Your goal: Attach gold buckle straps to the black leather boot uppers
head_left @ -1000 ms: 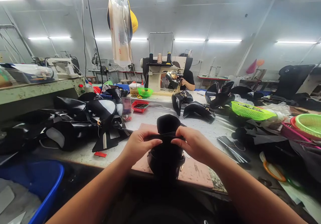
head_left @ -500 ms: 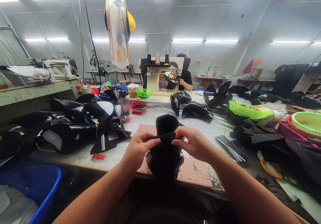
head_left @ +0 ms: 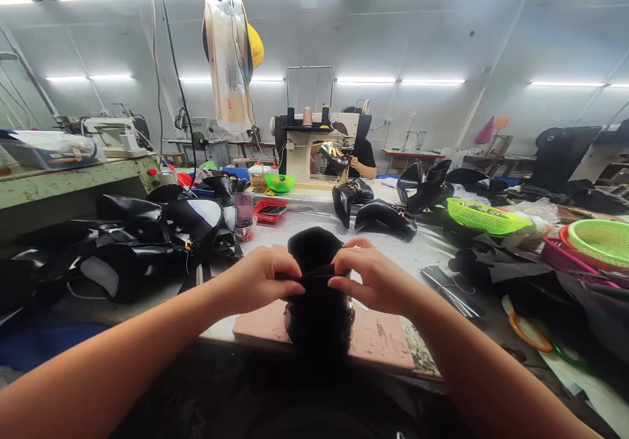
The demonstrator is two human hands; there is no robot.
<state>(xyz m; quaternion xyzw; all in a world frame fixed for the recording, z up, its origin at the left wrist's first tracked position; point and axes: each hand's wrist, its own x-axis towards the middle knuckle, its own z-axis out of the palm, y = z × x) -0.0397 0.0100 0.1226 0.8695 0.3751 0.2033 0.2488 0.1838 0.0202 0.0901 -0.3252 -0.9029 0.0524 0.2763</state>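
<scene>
A black boot upper (head_left: 318, 324) stands on a pinkish board (head_left: 381, 334) at the table's near edge, its opening facing up. My left hand (head_left: 268, 280) pinches the left part of its top edge between thumb and fingers. On the right part of the same edge, my right hand (head_left: 366, 275) has a similar pinch. Between the two hands the near edge looks folded or layered, while the far flap rises behind it. A gold-coloured buckle shows low on the boot's right side. The boot's lower front is in shadow.
Black boot pieces (head_left: 142, 249) are heaped on the left; more boots (head_left: 386, 219) lie ahead. A red tray (head_left: 270, 211) and green baskets (head_left: 486, 216) stand around. Across the table, a person (head_left: 363, 157) works at a sewing machine (head_left: 302, 154).
My left forearm has swung outward and up, with the left hand shifting slightly left. The boot's top has tilted a little left and its opening looks wider. Both hands keep their pinch.
</scene>
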